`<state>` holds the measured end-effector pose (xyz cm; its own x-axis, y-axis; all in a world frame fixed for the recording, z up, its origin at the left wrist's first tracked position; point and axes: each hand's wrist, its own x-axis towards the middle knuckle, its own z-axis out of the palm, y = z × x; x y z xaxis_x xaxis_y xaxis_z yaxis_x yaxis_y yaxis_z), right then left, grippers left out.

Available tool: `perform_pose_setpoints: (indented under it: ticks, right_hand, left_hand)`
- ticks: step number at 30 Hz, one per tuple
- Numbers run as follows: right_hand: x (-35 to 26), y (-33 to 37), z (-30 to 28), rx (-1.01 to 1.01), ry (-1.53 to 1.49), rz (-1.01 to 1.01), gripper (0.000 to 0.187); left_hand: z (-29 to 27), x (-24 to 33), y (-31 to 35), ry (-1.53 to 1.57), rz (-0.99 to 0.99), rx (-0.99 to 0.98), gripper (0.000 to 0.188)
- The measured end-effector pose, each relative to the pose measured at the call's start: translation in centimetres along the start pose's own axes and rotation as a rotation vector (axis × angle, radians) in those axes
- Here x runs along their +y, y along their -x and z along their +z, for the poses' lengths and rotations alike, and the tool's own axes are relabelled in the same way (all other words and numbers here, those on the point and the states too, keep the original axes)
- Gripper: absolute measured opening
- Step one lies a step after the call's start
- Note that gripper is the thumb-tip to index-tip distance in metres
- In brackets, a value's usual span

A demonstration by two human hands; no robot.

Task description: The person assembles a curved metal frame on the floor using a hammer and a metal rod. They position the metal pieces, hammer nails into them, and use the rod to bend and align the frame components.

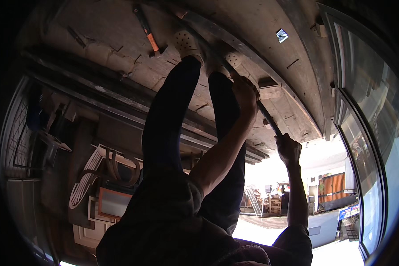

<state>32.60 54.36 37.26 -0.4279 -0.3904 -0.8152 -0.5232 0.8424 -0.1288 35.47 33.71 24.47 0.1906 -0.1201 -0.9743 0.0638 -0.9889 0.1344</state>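
From the head view I have the left hand (245,94) wrapped around a long dark bar (268,118) partway along — the right hand (289,150) grips its near end. From there its long axis slants up and leftward, past the pale shoes (187,43); the left hand is nearer the far end — indistinct in shadow.

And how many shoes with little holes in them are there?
2. The left shoe is beside the hammer with the orange handle; the right shoe is partly hidden behind the dark bar. The dark edges could hide more.
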Motion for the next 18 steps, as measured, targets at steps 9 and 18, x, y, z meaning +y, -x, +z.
perform_pose_setpoints:
  ticks: [9, 18]
  right_hand:
    - [2.9, -4.9, 6.7, 0.105, -0.003, -0.042, 0.032]
    - [6.4, -6.3, 8.8, 0.291, 0.025, -0.137, 0.043]
  left_hand:
    - [-1.3, -2.7, -5.1, 0.082, 0.027, -0.051, 0.058]
    - [0.9, -4.3, -6.2, 0.028, 0.093, -0.039, 0.055]
